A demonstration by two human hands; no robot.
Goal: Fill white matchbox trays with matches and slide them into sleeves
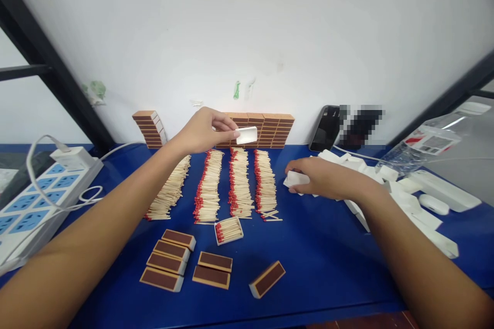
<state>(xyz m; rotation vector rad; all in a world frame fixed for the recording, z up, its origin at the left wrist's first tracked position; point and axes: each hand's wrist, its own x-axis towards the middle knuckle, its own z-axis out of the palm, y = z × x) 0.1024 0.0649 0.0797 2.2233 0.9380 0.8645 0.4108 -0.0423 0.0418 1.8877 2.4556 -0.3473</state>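
Observation:
My left hand point(210, 129) pinches a small white matchbox tray point(247, 135) by its left end, raised in front of a wall of stacked matchboxes point(276, 128). At the right, my right hand point(314, 177) has its fingers around another white tray point(296, 179) beside the heap of white trays point(409, 205). Between the hands lie long rows of red-tipped matches point(239, 185). One tray filled with matches point(229, 230) sits just in front of these rows. Several brown matchboxes point(170, 250) lie nearer the front, with a single tilted matchbox point(267, 279) to their right.
A white power strip point(50, 195) with cables occupies the left side. A short matchbox stack point(148, 128) stands by the wall. At the back right are a phone point(324, 128), a clear plastic bottle point(432, 139) and a small white case point(434, 204). Black frame posts flank the blue table point(301, 267).

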